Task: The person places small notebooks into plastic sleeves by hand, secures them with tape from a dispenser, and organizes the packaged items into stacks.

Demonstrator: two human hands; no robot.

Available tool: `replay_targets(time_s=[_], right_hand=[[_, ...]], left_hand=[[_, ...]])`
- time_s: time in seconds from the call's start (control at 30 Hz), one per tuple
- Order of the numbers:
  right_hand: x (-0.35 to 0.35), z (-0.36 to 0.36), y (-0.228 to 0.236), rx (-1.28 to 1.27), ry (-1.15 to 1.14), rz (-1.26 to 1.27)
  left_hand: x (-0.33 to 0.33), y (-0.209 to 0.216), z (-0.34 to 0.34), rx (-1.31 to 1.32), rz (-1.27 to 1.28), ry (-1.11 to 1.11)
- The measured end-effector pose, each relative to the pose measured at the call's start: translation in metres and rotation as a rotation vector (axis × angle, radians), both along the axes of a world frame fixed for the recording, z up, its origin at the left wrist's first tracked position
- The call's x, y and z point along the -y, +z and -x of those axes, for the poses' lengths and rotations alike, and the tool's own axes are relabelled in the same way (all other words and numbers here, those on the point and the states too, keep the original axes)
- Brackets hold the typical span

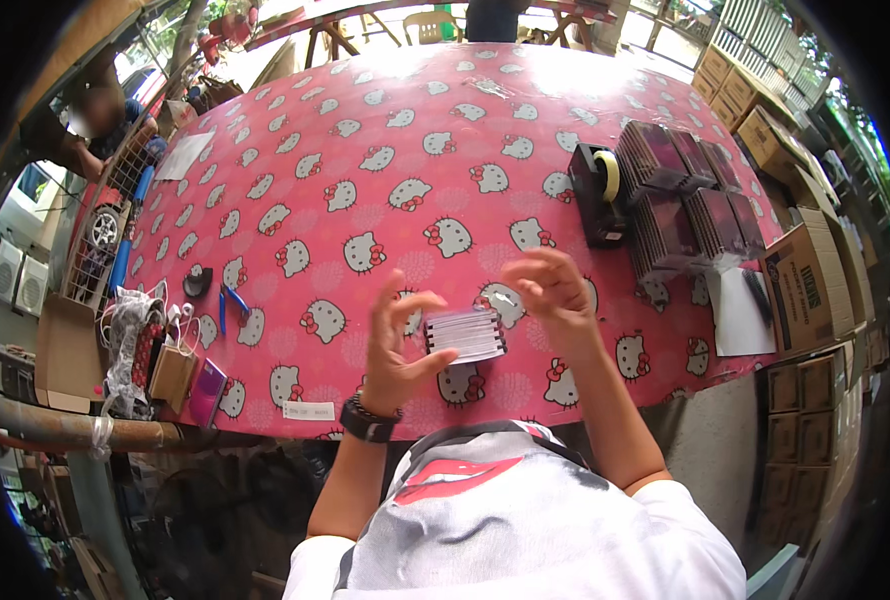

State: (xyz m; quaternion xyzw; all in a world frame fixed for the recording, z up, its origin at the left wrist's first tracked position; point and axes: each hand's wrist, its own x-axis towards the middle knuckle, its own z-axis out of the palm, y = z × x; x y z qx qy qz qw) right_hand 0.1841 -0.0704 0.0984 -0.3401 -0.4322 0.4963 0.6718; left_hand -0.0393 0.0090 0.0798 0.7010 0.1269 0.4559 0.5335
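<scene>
A small block of thin, flat cases (473, 336) stacked together, white along the edges and dark at the ends, lies on the pink tablecloth in front of me. My left hand (397, 345) is at its left side, thumb and fingers apart, the thumb tip by the near left corner; whether it touches cannot be told. Raised beyond the block's right side, my right hand (557, 298) has loosely bent fingers, thumb apart, nothing in it.
At right stand stacks of dark purple cases (665, 235), a black tape dispenser (597, 200), white paper (740, 325) and a cardboard box (810, 285). Blue-handled pliers (227, 308) and a purple box (203, 392) lie left. Another person (100, 125) is at far left.
</scene>
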Motion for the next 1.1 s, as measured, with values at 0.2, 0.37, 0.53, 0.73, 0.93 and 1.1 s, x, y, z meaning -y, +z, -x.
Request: replay_targets(time_s=[0.2,0.37,0.53,0.73,0.93,1.1], right_hand=[[0.007,0.004,-0.055,0.692,0.146,0.145],[-0.004,0.012,-0.031,0.357,0.284,0.129],[-0.023,0.013,0.008,1.003,-0.115,0.285],[-0.024,0.017,0.061,1.087,-0.477,-0.079],[0.004,-0.023,0.02,0.947,-0.037,0.553],[0.018,-0.002,0.0,0.602,0.122,0.168]], left_hand=[[0.005,-0.062,0.008,-0.331,0.129,0.021],[0.011,-0.045,-0.003,-0.291,0.131,0.051],[0.005,-0.057,0.007,-0.404,0.136,0.026],[-0.003,-0.01,0.003,-0.149,0.116,-0.082],[-0.019,0.031,-0.018,-0.802,-0.366,0.209],[-0.019,0.066,-0.021,-0.121,-0.435,0.589]])
